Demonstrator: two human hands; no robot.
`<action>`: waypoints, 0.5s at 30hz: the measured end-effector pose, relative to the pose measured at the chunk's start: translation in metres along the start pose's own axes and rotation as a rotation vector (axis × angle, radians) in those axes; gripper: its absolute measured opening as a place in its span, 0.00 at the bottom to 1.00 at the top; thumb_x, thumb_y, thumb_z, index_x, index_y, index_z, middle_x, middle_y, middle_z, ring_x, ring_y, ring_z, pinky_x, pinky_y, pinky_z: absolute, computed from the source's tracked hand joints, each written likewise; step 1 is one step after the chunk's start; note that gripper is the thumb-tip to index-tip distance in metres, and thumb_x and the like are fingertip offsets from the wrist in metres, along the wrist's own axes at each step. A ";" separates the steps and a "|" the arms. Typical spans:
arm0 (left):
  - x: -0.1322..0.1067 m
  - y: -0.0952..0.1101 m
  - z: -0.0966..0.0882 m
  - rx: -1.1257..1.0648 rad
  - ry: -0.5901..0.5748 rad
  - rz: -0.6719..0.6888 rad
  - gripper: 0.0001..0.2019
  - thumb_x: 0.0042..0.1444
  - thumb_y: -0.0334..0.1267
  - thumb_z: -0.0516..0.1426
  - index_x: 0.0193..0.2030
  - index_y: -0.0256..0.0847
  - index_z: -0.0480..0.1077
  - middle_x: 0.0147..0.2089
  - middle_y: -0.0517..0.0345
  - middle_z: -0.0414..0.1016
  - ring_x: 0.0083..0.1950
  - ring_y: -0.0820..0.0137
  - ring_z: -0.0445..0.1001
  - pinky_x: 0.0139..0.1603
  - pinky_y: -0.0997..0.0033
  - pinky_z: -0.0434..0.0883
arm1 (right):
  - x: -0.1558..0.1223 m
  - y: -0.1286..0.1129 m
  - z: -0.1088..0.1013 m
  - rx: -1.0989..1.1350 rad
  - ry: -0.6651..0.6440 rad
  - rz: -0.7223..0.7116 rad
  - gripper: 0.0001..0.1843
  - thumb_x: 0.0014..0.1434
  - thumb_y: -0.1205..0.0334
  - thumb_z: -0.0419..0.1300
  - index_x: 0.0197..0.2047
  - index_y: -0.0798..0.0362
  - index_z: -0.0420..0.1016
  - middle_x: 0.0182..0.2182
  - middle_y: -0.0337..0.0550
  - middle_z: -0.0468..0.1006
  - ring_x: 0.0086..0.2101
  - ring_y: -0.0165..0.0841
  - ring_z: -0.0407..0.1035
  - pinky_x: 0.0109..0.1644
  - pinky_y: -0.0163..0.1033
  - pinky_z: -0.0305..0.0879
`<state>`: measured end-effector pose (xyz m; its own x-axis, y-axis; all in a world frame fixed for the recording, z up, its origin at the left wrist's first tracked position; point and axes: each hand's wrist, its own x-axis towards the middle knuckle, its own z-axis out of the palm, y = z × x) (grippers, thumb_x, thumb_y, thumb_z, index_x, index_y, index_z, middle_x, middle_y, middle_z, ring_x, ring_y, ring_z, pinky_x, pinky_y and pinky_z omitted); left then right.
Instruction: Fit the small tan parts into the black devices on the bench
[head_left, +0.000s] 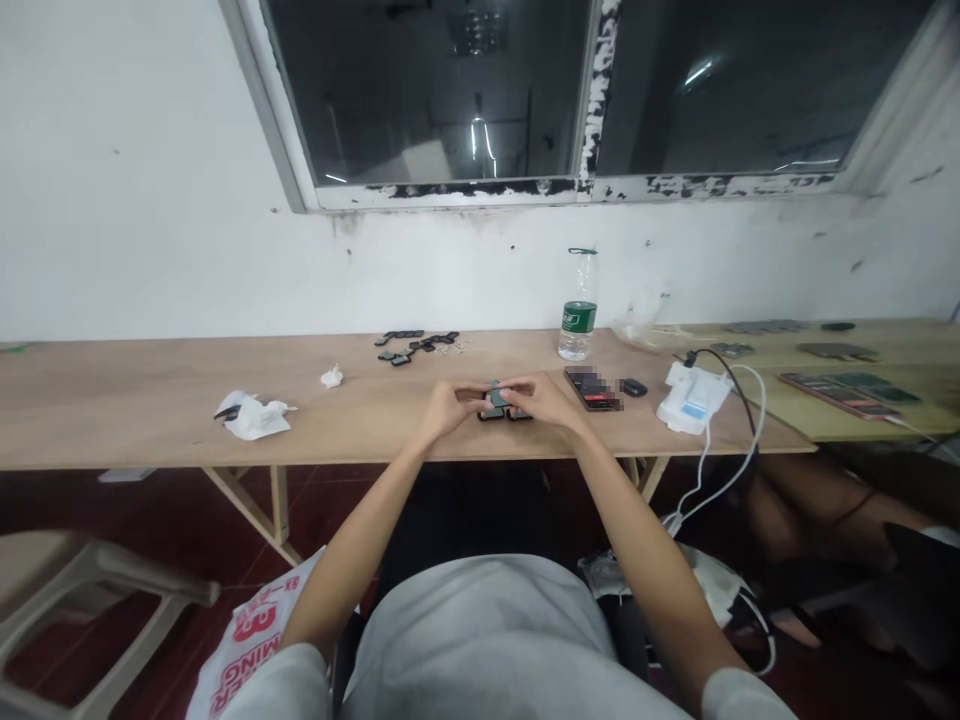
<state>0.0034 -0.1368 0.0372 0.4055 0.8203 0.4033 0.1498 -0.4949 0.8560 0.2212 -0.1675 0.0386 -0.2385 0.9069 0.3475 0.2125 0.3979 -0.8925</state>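
Observation:
My left hand (pixel 448 405) and my right hand (pixel 541 398) meet over the near edge of the wooden table (pixel 150 390). Both pinch a small dark teal part (pixel 496 396) between their fingertips. Under the hands lie two or three similar small dark pieces (pixel 504 414) on the table. What exactly the part is I cannot make out.
More small dark parts (pixel 414 346) lie further back. Crumpled tissues (pixel 252 415) sit at the left, a plastic bottle (pixel 577 318), a phone (pixel 592 388) and a white device with cables (pixel 694 398) at the right. Another person's leg (pixel 817 500) is at the right.

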 end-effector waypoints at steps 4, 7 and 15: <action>-0.002 0.008 -0.002 -0.067 0.024 -0.047 0.22 0.39 0.43 0.75 0.42 0.37 0.83 0.39 0.49 0.86 0.43 0.54 0.84 0.48 0.57 0.80 | 0.000 0.000 0.003 0.041 -0.031 -0.019 0.20 0.61 0.53 0.68 0.51 0.57 0.85 0.34 0.47 0.85 0.27 0.32 0.73 0.31 0.36 0.71; -0.003 0.011 -0.004 -0.105 0.027 -0.065 0.21 0.37 0.41 0.75 0.40 0.37 0.82 0.39 0.49 0.86 0.42 0.56 0.83 0.47 0.58 0.80 | -0.001 0.000 0.003 0.046 -0.030 -0.032 0.21 0.61 0.51 0.68 0.52 0.57 0.85 0.36 0.48 0.86 0.28 0.33 0.75 0.32 0.37 0.72; 0.001 -0.006 -0.005 -0.218 -0.004 -0.118 0.20 0.33 0.37 0.75 0.36 0.38 0.80 0.36 0.53 0.84 0.40 0.60 0.82 0.46 0.59 0.79 | -0.003 -0.007 0.009 0.008 -0.050 -0.074 0.21 0.60 0.51 0.68 0.51 0.56 0.85 0.36 0.47 0.86 0.28 0.34 0.76 0.34 0.37 0.74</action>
<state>-0.0012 -0.1314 0.0341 0.4000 0.8675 0.2956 -0.0015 -0.3219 0.9468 0.2119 -0.1747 0.0415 -0.3002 0.8668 0.3982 0.1849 0.4624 -0.8672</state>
